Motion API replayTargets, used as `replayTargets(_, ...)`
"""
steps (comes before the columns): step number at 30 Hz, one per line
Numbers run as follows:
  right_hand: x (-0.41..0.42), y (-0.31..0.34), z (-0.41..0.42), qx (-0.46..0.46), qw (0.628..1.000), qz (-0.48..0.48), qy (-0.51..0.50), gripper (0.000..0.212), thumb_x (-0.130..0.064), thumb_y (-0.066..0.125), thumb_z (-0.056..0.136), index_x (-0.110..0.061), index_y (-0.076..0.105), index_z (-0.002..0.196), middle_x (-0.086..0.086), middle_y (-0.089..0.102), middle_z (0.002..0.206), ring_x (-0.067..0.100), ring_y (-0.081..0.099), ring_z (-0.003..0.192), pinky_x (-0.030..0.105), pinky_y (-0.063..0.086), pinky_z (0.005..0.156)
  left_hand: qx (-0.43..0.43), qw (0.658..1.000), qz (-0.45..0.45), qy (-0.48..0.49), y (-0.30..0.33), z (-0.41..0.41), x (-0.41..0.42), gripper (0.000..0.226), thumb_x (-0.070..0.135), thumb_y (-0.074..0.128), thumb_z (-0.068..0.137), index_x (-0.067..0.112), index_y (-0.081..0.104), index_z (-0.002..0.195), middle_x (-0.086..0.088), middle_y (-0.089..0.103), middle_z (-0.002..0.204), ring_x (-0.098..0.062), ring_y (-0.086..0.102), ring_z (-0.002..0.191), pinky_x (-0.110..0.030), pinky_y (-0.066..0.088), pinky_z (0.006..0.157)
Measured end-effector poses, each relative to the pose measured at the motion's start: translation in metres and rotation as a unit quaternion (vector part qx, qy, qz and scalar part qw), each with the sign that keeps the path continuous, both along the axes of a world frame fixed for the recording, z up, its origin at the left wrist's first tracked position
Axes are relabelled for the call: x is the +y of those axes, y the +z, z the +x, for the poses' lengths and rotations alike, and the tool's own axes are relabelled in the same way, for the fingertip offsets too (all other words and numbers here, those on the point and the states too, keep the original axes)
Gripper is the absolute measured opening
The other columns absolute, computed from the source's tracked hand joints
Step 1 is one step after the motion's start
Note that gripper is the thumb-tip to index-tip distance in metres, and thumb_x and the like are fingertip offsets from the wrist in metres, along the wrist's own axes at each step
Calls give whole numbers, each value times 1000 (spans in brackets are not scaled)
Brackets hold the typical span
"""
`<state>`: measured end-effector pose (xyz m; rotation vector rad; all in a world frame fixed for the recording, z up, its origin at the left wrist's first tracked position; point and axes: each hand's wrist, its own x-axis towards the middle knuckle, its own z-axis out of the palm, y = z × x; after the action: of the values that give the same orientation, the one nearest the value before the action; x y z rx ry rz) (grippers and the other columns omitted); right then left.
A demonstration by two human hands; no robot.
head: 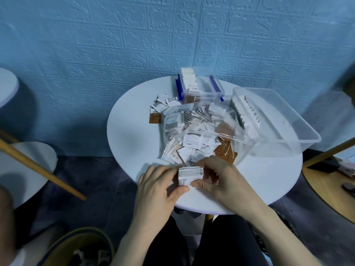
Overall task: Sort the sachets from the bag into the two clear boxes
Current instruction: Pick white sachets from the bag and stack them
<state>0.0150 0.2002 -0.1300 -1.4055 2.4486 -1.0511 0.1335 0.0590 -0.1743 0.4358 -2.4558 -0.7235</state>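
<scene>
The bag sits mid-table. Behind it stands the small box; to its right lies the big box. Loose sachets lie at its back left. In front of it, I hold a stack of sachets between my left hand and right hand.

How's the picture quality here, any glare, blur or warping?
Head view: wide-angle warping bends the round table and wall lines; glare on the clear bag veils its sachets; the stack held by the left hand and right hand stays sharp; corners darken.
</scene>
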Motion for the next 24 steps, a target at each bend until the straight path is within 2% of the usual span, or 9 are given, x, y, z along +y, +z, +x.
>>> replayTargets(3, -2, 5, -2, 26, 999, 15, 24, 31, -37, 75, 78, -19, 63, 99, -11, 47, 94, 1, 46, 81, 21, 41, 75, 28, 999, 35, -12, 0, -2, -4, 44, 33, 85, 65, 18, 73, 104, 18, 60, 95, -11, 51, 89, -34, 43, 79)
replayTargets(7, -7, 15, -6, 83, 991, 60, 87, 31, -35, 75, 80, -19, 64, 103, -10, 56, 95, 8, 43, 91, 25, 40, 82, 38, 999, 26, -23, 0, -1, -7, 41, 32, 86, 62, 16, 74, 98, 18, 59, 90, -6, 47, 87, -33, 45, 76)
replayTargets(9, -11, 17, -5, 89, 986, 84, 111, 31, -34, 73, 82, -21, 63, 109, -9, 62, 99, 10, 48, 96, 30, 42, 86, 41, 999, 16, -25, -1, 0, -7, 40, 32, 87, 60, 16, 73, 94, 19, 57, 88, -4, 46, 85, -32, 46, 74)
replayTargets(12, -14, 18, -5, 74, 984, 91, 132, 31, -31, 69, 86, -24, 62, 115, -6, 66, 106, 11, 54, 102, 34, 44, 88, 47, 998, 42, -19, -3, 2, -7, 40, 34, 86, 59, 27, 70, 95, 26, 56, 87, 0, 49, 84, -31, 49, 74)
replayTargets(14, -13, 18, -5, 70, 985, 90, 130, 32, -32, 68, 86, -26, 61, 116, -6, 66, 107, 11, 55, 102, 34, 45, 88, 51, 994, 97, -4, -4, 4, -7, 49, 34, 88, 57, 44, 61, 97, 25, 58, 87, -1, 54, 87, -29, 48, 76)
replayTargets(16, -11, 16, -4, 84, 985, 87, 127, 34, -33, 68, 85, -25, 60, 117, -6, 65, 108, 12, 54, 103, 30, 44, 88, 56, 987, 148, 0, -6, 5, -7, 63, 30, 91, 53, 53, 52, 98, 23, 60, 94, -4, 57, 90, -30, 48, 78)
replayTargets(19, -9, 17, -2, 104, 985, 69, 123, 34, -32, 68, 82, -22, 60, 115, -4, 63, 102, 11, 52, 96, 20, 37, 78, 70, 984, 164, -21, -3, 3, -7, 68, 30, 90, 50, 53, 52, 101, 24, 62, 96, -5, 59, 90, -34, 49, 78)
replayTargets(24, 9, 42, -12, 64, 991, 32, 112, 29, -23, 73, 76, -23, 65, 104, -9, 63, 93, 2, 54, 87, 17, 43, 76, 139, 977, 145, -68, 17, -11, 0, 63, 46, 82, 58, 47, 55, 115, 17, 64, 95, -4, 61, 93, -13, 39, 82)
